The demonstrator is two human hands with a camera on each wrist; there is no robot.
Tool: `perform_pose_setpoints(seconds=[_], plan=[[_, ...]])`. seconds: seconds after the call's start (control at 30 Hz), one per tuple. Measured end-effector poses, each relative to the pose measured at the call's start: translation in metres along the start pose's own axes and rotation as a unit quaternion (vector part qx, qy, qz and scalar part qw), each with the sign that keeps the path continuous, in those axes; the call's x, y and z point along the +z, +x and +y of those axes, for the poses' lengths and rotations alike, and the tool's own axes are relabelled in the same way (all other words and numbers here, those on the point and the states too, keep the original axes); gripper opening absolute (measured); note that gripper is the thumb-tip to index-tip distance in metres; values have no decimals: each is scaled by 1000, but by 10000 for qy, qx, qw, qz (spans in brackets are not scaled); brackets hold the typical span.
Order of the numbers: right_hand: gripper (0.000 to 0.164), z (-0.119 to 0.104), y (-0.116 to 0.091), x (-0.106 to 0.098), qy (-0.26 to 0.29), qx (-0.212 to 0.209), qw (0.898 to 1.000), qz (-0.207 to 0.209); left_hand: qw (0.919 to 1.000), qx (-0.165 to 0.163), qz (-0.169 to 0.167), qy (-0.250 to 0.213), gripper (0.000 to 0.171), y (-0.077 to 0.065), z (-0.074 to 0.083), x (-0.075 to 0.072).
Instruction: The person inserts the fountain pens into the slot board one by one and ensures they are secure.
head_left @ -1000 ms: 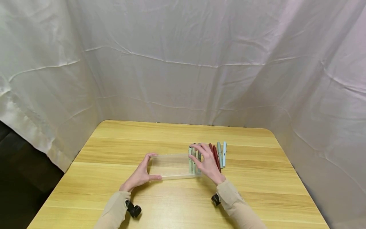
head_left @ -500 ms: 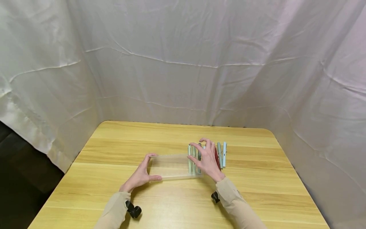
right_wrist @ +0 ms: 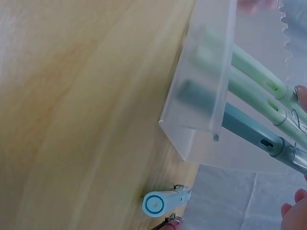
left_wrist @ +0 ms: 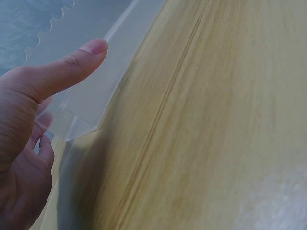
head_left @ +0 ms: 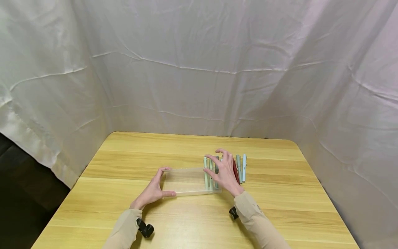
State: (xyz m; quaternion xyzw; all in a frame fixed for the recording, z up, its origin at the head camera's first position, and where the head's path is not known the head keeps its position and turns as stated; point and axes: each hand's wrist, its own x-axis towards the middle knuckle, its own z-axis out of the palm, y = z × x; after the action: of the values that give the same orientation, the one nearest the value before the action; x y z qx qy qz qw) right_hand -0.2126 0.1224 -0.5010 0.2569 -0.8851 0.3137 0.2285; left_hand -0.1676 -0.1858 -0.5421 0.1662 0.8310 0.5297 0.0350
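In the head view, your left hand [head_left: 152, 189] grips the clear tray [head_left: 191, 193] at its nine-o'clock end, thumb on the near wall, probably to steady it. Your right hand [head_left: 226, 175] has thumb and forefinger at the leftmost pale green pen [head_left: 206, 178]; whether they pinch it, I cannot tell. Loose pens [head_left: 244, 167] lie toward two o'clock.

In the left wrist view, your thumb crosses smooth, translucent plastic.

In the right wrist view, slim barrels slant across the tray, whose scalloped edge [right_wrist: 287, 45] at one o'clock seems shaped for spacing them.
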Motion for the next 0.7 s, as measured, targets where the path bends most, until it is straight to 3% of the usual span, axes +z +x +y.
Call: perform_pose_setpoints(seconds=[0.4,0.7], plan=[[53,1,-6,0,427,151,9990,-47,10000,2,5,66,93,0,-1,1],[58,6,-15,-6,1172,342,9918,381,10000,-22,16,54,92,0,0,1]])
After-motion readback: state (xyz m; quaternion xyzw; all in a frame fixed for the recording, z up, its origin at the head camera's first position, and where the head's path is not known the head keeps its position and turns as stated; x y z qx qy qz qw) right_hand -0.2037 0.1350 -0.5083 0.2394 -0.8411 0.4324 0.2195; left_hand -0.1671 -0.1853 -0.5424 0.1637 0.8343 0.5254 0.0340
